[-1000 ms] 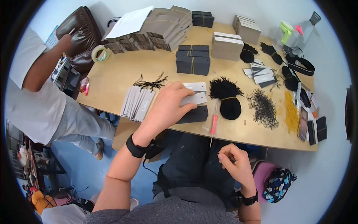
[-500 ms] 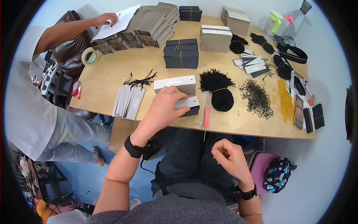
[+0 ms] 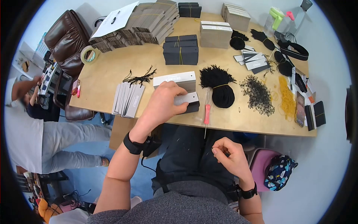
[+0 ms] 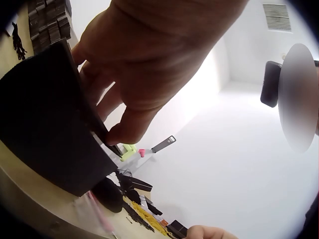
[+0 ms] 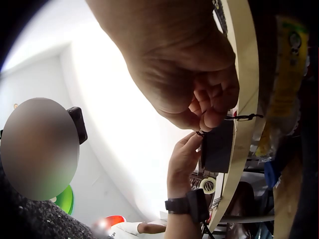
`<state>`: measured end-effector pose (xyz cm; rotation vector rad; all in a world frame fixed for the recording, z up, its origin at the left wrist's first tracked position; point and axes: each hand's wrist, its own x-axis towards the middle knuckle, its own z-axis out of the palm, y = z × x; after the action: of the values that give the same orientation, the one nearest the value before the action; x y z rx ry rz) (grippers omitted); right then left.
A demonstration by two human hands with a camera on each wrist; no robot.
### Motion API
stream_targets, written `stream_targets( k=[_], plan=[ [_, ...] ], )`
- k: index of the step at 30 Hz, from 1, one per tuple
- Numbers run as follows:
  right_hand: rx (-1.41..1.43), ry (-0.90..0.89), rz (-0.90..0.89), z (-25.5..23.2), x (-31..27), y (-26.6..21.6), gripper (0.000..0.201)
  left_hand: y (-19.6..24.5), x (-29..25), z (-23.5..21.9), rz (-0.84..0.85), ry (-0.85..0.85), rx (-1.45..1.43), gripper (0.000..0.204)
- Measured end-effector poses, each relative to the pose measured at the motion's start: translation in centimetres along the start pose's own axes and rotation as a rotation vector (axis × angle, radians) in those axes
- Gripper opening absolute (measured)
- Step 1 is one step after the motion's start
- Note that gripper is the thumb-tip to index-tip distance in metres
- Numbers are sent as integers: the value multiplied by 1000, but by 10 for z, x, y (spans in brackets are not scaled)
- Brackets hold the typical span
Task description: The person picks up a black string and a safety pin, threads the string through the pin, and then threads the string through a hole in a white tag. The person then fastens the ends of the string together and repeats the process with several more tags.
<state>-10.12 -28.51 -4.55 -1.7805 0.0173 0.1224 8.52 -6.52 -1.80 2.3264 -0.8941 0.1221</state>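
Observation:
At the table's front edge, my left hand (image 3: 162, 102) grips a small stack of tags (image 3: 192, 98), pale on top and dark below; its thumb and fingers also show against the dark stack (image 4: 47, 119) in the left wrist view. Behind it stands a longer stack with a white printed top (image 3: 175, 77). My right hand (image 3: 231, 158) hovers over the lap, thumb and fingertips pinched together. In the right wrist view, a thin black cord (image 5: 244, 117) emerges from that hand's fingertips.
Fanned grey tags (image 3: 128, 100) lie left, a black string bundle (image 3: 223, 95) and red-handled tool (image 3: 207, 114) right. Beyond are small black pieces (image 3: 258, 95), yellow bands (image 3: 287, 99) and dark stacks (image 3: 181, 55). Another person (image 3: 24, 138) is at far left.
The other person's hand has left the white sheet, where a pen now shows, and that person has shifted. My left hand stays at the front stack; my right remains pinched over the lap.

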Motion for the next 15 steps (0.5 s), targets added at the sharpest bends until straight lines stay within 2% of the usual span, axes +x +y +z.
stream_targets(
  k=[4,6,9,13,15],
  plan=[
    [-8,11,-4,-1,-1,1,8,8,-2,-4,42,100,-2,31],
    [2,40,0,-4,-2,1,7,30,-11,-14,138,200,74,34],
    [79,94,38,-13,-3,1,6,49,-39,-1,130,131,-108,38],
    [87,133,36,-26,-6,1,7,37,-80,43,67,-57,-234,40],
    [82,134,45,-28,-7,0,8,34,-91,55,37,-55,-268,39]
  ],
)
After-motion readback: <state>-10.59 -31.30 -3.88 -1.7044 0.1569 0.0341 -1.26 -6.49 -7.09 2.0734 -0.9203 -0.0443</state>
